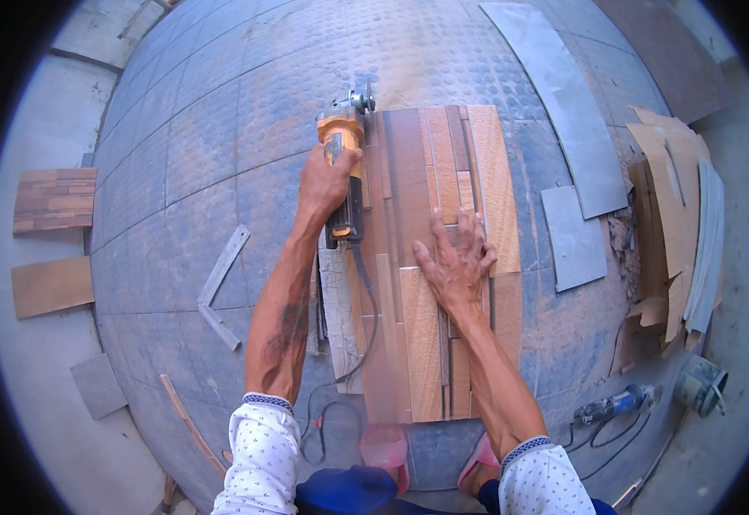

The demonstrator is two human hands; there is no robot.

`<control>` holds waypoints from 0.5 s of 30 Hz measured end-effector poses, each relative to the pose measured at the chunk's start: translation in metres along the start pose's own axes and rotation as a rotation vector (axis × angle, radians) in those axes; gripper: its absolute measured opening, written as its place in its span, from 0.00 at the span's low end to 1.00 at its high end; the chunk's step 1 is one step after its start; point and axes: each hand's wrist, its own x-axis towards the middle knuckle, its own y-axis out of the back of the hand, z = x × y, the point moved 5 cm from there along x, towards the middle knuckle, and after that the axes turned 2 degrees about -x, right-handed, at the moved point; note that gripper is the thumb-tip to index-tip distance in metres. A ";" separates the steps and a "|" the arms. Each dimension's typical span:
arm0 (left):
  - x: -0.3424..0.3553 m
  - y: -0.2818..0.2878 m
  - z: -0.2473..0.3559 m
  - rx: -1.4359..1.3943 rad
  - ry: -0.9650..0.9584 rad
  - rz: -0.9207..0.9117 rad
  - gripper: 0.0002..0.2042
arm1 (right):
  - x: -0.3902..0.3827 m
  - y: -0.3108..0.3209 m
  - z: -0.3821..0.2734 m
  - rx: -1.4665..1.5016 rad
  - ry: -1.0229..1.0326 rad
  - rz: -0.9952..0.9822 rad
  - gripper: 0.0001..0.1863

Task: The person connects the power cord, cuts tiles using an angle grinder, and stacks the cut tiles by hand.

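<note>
My left hand (324, 182) is wrapped round the body of a yellow and black angle grinder (343, 136). The grinder's disc (369, 97) stands at the far left corner of a wood-patterned tile (430, 257); whether it touches the tile I cannot tell. A dark cord (374, 318) runs from the grinder back toward my feet. My right hand (457, 262) lies on the middle of the tile with its fingers spread, and it holds nothing. Brown, tan and dark strips pattern the tile's face, and dust coats its left part.
A metal carpenter's square (220, 287) lies on the floor at left. Grey tile pieces (573, 239) and torn cardboard (668, 215) are at right. Near right sit a blue power tool (615, 405) with its cord and a bucket (700, 386). Tile samples (52, 287) lie along the left edge.
</note>
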 end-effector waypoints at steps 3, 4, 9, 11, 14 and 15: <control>-0.003 0.000 -0.002 -0.010 -0.009 0.004 0.26 | 0.000 -0.001 0.000 -0.015 -0.010 -0.026 0.33; -0.003 0.000 -0.003 0.008 0.013 -0.002 0.23 | 0.000 0.000 0.000 -0.014 -0.009 -0.023 0.34; -0.006 0.001 -0.006 -0.005 0.022 -0.013 0.25 | 0.000 0.002 -0.003 -0.040 0.001 -0.022 0.34; -0.006 0.001 -0.008 -0.003 0.044 -0.034 0.28 | 0.001 -0.001 -0.002 -0.061 -0.029 -0.086 0.34; -0.008 0.000 -0.008 -0.006 0.039 -0.032 0.28 | 0.001 -0.001 -0.001 -0.035 -0.041 -0.100 0.34; -0.008 0.000 -0.008 -0.006 0.032 -0.032 0.28 | 0.001 0.002 -0.002 -0.021 -0.014 -0.046 0.34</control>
